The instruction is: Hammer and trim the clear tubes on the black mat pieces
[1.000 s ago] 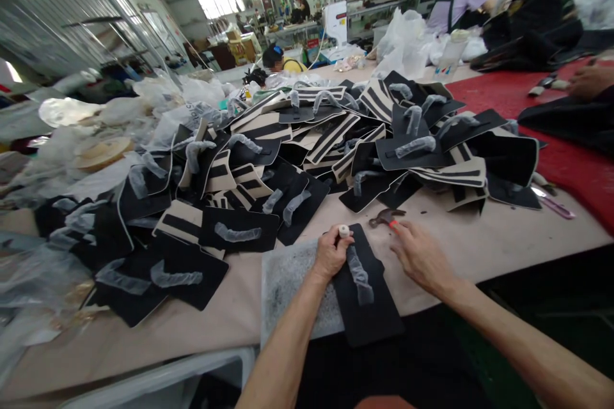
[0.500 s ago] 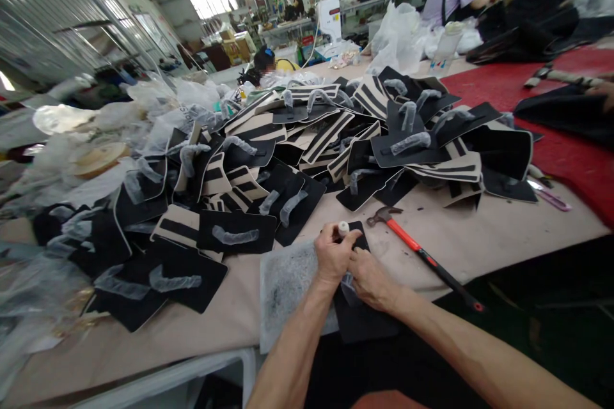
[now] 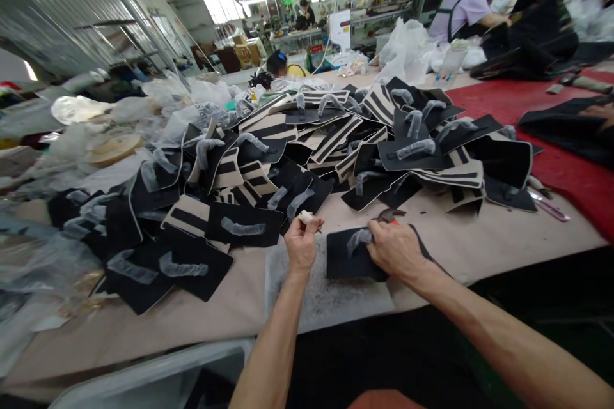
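Observation:
My left hand (image 3: pixel 302 246) is closed on a small white-handled tool (image 3: pixel 306 217), held above the back left of a translucent grey mat (image 3: pixel 311 297). A black panel (image 3: pixel 343 262) with a plastic-wrapped handle (image 3: pixel 355 241) lies over the mat's right part. My right hand (image 3: pixel 396 249) grips this panel at its wrapped handle, fingers closed. Behind my right hand shows the metal head of a hammer (image 3: pixel 391 214); most of its shaft is hidden by my hand and the panel.
A large heap of black panels with striped backs (image 3: pixel 330 140) spreads behind my hands. Plastic bags (image 3: pixel 182 99) lie at the left, a pink cutter (image 3: pixel 549 204) at the right. A white bin (image 3: pixel 158 370) stands below the table edge. A person in purple (image 3: pixel 463 13) sits at the back right.
My hands have moved apart, the left going left with the white-handled tool. The black panel has turned sideways, with my right hand on its handle. The camera view has shifted slightly.

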`<state>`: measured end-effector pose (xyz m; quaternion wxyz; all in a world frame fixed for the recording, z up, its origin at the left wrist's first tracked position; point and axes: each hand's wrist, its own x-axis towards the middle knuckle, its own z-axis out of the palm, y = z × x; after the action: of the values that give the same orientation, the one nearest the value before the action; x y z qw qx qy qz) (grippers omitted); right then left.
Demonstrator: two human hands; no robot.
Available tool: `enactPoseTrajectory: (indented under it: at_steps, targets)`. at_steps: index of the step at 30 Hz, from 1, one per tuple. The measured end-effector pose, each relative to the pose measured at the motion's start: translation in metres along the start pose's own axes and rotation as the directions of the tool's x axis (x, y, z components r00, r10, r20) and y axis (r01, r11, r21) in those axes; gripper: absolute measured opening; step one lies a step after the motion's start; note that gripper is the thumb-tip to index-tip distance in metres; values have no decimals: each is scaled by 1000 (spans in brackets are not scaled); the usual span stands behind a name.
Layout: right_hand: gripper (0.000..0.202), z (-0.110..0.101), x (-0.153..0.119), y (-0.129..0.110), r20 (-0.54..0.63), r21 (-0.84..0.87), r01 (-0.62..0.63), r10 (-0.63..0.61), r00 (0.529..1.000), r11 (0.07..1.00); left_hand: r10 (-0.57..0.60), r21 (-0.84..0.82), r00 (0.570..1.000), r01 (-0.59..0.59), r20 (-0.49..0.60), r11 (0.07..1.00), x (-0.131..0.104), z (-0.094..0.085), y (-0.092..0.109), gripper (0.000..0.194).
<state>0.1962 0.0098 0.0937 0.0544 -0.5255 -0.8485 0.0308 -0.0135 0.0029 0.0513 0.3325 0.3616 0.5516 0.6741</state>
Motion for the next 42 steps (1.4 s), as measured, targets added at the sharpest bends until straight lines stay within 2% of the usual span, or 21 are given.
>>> enactPoseTrajectory:
  at_steps: [3, 7, 11, 16, 23, 28, 36, 39, 42]
  targets:
    - [30, -6, -1, 6, 67, 118, -148, 141, 988, 982, -61, -44, 994, 57, -90, 997, -10, -6, -19, 38]
    - [54, 16, -17, -6, 153, 284, -259, 224, 963, 923, -83, -75, 996, 80, -39, 994, -15, -1, -23, 36]
    - [60, 41, -35, -27, 195, 347, -247, 189, 963, 905, -85, -113, 993, 95, 83, 989, -17, 15, -24, 35]
    - [57, 52, -39, -36, 220, 421, -276, 197, 955, 864, -140, -129, 960, 175, 241, 976, -18, 34, -36, 36]
    - [52, 58, -35, -29, 191, 531, -275, 204, 960, 802, -187, -100, 938, 225, 290, 969, -22, 36, -57, 41]
    - [52, 64, -37, -27, 141, 542, -234, 188, 972, 807, -164, -39, 929, 187, 333, 982, -23, 35, -62, 38]
    - [51, 68, -37, -28, 160, 501, -236, 179, 971, 833, -141, 77, 923, 121, 357, 990, -23, 37, -61, 32]
    - [53, 61, -37, -29, 201, 519, -259, 178, 963, 815, -107, 148, 931, 58, 349, 987, -25, 38, -58, 26]
    - [52, 50, -39, -18, 198, 617, -180, 70, 978, 766, -47, 233, 927, -44, 373, 971, -28, 39, -53, 17]
